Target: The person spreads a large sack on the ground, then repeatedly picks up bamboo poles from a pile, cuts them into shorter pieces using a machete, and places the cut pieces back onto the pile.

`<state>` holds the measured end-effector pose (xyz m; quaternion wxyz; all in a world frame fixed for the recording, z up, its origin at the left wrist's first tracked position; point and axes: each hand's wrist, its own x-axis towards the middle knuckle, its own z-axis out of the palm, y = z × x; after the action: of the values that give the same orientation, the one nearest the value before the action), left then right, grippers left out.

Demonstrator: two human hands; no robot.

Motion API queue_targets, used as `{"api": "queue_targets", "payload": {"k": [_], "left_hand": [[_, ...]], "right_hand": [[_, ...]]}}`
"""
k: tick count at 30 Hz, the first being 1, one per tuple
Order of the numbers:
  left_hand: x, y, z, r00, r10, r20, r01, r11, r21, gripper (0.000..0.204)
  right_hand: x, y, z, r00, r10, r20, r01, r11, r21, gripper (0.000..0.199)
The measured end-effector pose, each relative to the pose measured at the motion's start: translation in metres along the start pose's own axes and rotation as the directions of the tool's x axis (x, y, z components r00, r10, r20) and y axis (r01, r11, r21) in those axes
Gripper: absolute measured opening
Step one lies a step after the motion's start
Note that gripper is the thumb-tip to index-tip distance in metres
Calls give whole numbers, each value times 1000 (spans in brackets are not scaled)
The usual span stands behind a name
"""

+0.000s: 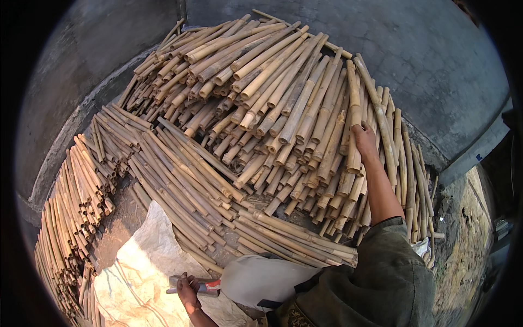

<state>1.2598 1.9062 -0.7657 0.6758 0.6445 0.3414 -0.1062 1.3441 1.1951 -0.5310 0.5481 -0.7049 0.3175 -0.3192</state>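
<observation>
My right hand [366,140] reaches out to the right side of a large bamboo stack, its fingers closed round a bamboo pole [354,101]. That pole lies on top of the stack, its near end pointing toward me. Low in the view, my left hand [188,289] is closed on a short, flat grey tool with a red part [210,287]. The fingers cover much of this tool, so its exact kind does not show. Beneath the left hand spreads a pale woven sheet [136,272]. My bent knee in light grey cloth [261,280] is just beside the tool.
The main bamboo stack [261,76] leans up near a grey wall [381,32]. More poles [174,180] lie in rows at the middle, and a further pile [68,218] runs down the left. At the right is a strip of sunlit ground [463,240].
</observation>
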Motion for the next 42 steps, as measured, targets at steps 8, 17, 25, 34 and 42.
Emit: {"api": "queue_targets", "payload": {"k": [8, 17, 25, 34, 42], "left_hand": [[4, -3, 9, 999, -7, 38, 7, 1000, 23, 44], [-5, 1, 23, 998, 20, 64, -21, 1000, 11, 41], [-9, 2, 23, 998, -14, 61, 13, 1000, 18, 42], [-9, -6, 14, 999, 1, 47, -2, 1000, 15, 40], [-9, 7, 19, 995, 43, 92, -44, 999, 4, 40]], "right_hand": [[18, 7, -63, 945, -299, -132, 90, 627, -774, 68], [-52, -11, 22, 798, -351, 490, 573, 187, -798, 65], [-59, -1, 88, 795, -68, 603, 596, -96, -797, 35], [-64, -40, 55, 951, -259, 166, 305, 865, -397, 39], [-21, -42, 99, 921, 255, 294, -389, 562, 730, 60]]}}
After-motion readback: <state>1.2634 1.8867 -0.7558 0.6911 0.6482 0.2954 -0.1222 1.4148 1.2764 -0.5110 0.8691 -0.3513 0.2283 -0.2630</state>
